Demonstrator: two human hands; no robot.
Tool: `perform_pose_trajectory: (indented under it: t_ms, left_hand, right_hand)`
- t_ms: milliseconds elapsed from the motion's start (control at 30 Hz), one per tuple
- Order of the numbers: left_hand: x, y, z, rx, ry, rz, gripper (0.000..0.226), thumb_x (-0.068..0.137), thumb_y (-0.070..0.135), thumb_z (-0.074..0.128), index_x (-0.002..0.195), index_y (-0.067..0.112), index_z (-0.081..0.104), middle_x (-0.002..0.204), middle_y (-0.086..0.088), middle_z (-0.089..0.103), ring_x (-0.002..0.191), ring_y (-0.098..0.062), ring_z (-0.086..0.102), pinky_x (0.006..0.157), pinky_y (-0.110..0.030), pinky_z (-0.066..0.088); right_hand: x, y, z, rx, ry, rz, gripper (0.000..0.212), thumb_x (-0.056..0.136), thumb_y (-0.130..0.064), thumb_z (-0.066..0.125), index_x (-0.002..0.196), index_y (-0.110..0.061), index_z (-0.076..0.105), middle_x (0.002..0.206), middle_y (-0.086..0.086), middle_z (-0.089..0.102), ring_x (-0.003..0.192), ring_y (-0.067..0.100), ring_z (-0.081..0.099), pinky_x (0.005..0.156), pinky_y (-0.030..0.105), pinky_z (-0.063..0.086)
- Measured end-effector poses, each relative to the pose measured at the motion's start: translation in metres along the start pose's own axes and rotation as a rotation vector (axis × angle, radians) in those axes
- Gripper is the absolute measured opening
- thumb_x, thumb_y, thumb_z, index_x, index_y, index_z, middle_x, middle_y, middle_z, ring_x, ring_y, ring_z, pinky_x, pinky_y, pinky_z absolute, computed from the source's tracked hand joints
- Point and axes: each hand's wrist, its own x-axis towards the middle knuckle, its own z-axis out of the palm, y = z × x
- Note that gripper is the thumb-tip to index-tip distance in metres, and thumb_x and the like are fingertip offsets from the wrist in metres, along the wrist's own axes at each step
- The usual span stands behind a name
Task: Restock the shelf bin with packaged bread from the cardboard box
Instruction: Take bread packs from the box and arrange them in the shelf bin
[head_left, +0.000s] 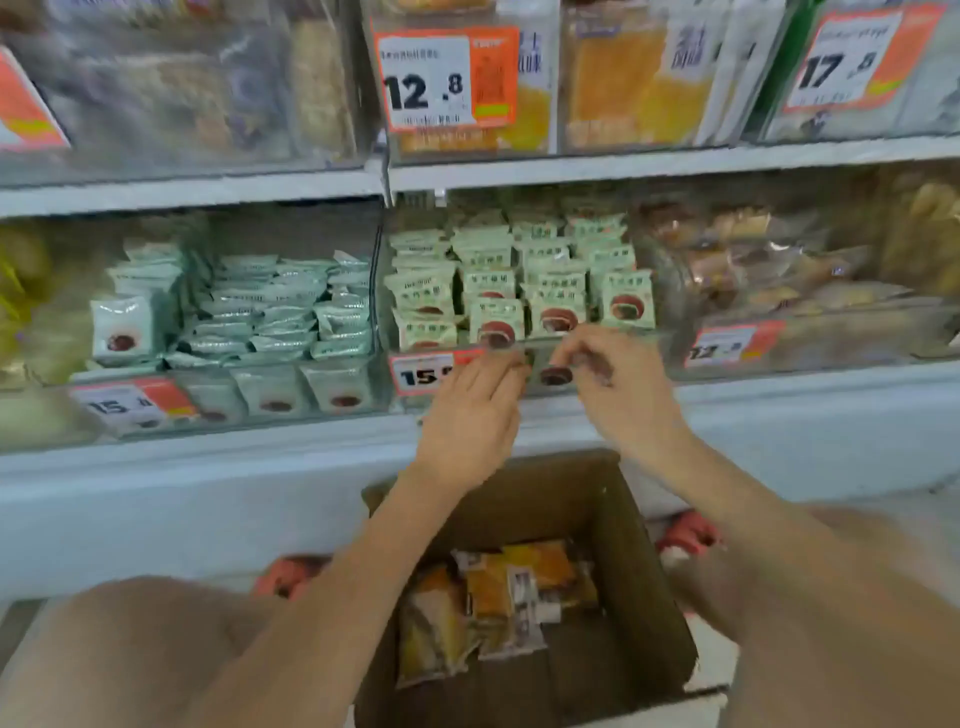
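Neighbour bin (234, 322): left of the shelf bin (519, 291), stacked with pale green packets.
Shelf bin: clear-fronted, rows of green-and-cream packets (496, 317) standing upright inside.
Price tag (423, 371): on the shelf bin's front, lower left, partly behind the left hand.
Left hand (475, 410): at the shelf bin's front edge, fingers extended; blurred, grip cannot be told.
Right hand (618, 384): just right of it at the same edge, fingers curled; hold unclear.
Cardboard box (644, 597): below the shelf bin, open.
Packaged bread (498, 597): orange-and-clear packs lying in the box.
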Motion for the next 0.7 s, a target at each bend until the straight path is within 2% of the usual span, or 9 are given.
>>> perform_pose_trajectory:
  t_ms: [67,133,200,300,400,500,567,633,700]
  left_hand:
    - [-0.055,0.012,0.018,-0.040,-0.198,-0.091,0.033,0.069,-0.003,0.063,0.102,0.003,0.067,0.101,-0.014,0.067,0.087,-0.031,0.066,0.067,-0.035,0.055]
    - [-0.109,0.023,0.033,-0.082,-0.550,-0.277,0.036,0.080,-0.001,0.060,0.115,0.006,0.061,0.115,-0.011,0.062,0.101,-0.029,0.061,0.074,-0.035,0.052]
    - [-0.165,0.029,0.049,-0.103,-0.782,-0.462,0.033,0.092,0.007,0.045,0.123,0.013,0.052,0.123,-0.006,0.055,0.113,-0.025,0.053,0.085,-0.036,0.046]
    - [-0.227,0.037,0.065,-0.183,-0.947,-0.763,0.025,0.095,0.010,0.042,0.117,0.016,0.054,0.117,-0.007,0.058,0.105,-0.026,0.058,0.083,-0.035,0.049]
    - [-0.254,0.031,0.080,-0.283,-1.071,-1.000,0.022,0.095,0.013,0.044,0.114,0.012,0.056,0.109,-0.012,0.063,0.097,-0.029,0.060,0.076,-0.033,0.050]
    - [-0.256,0.014,0.099,-0.335,-1.138,-1.118,0.035,0.094,0.017,0.048,0.127,0.004,0.051,0.114,-0.014,0.062,0.100,-0.030,0.060,0.078,-0.032,0.047]
    - [-0.251,0.003,0.113,-0.354,-1.132,-1.177,0.035,0.095,0.017,0.046,0.127,0.005,0.051,0.121,-0.015,0.058,0.104,-0.031,0.058,0.084,-0.034,0.049]
    - [-0.245,-0.003,0.128,-0.363,-1.154,-1.187,0.032,0.094,0.016,0.044,0.123,0.008,0.055,0.129,-0.014,0.052,0.108,-0.031,0.056,0.093,-0.038,0.048]
    - [-0.241,-0.004,0.143,-0.386,-1.195,-1.174,0.030,0.094,0.017,0.045,0.120,0.009,0.057,0.130,-0.015,0.051,0.113,-0.031,0.052,0.098,-0.040,0.046]
  right_hand:
    - [-0.042,0.037,0.033,-0.012,-0.173,0.191,0.030,0.089,0.009,0.045,0.079,-0.017,0.059,0.086,0.009,0.064,0.075,0.022,0.056,0.075,0.031,0.045]
    - [-0.083,0.074,0.065,-0.095,-0.396,0.297,0.026,0.094,-0.002,0.045,0.085,-0.021,0.062,0.089,0.005,0.065,0.075,0.023,0.060,0.072,0.033,0.048]
    - [-0.115,0.105,0.092,-0.158,-0.620,0.409,0.021,0.096,-0.009,0.045,0.096,-0.021,0.063,0.101,0.002,0.065,0.088,0.023,0.063,0.078,0.035,0.051]
    - [-0.143,0.148,0.130,-0.308,-0.956,0.541,0.022,0.096,-0.012,0.049,0.116,-0.008,0.058,0.116,0.009,0.060,0.106,0.026,0.058,0.085,0.033,0.048]
    - [-0.163,0.175,0.168,-0.419,-1.168,0.642,0.029,0.093,-0.017,0.052,0.122,-0.011,0.054,0.118,0.013,0.060,0.100,0.028,0.059,0.086,0.038,0.051]
    - [-0.187,0.218,0.212,-0.413,-1.228,0.736,0.019,0.094,-0.009,0.046,0.109,-0.010,0.056,0.107,0.009,0.061,0.085,0.019,0.058,0.076,0.025,0.050]
    - [-0.192,0.228,0.232,-0.336,-1.158,0.931,0.026,0.093,-0.019,0.049,0.118,-0.012,0.055,0.121,0.009,0.060,0.100,0.022,0.060,0.089,0.031,0.051]
    - [-0.187,0.228,0.243,-0.140,-0.926,1.166,0.033,0.095,-0.029,0.051,0.122,-0.010,0.050,0.124,0.007,0.057,0.108,0.025,0.058,0.088,0.033,0.050]
    - [-0.176,0.218,0.248,0.203,-0.591,1.526,0.035,0.095,-0.030,0.054,0.125,-0.012,0.047,0.120,0.010,0.056,0.105,0.026,0.056,0.082,0.038,0.049]
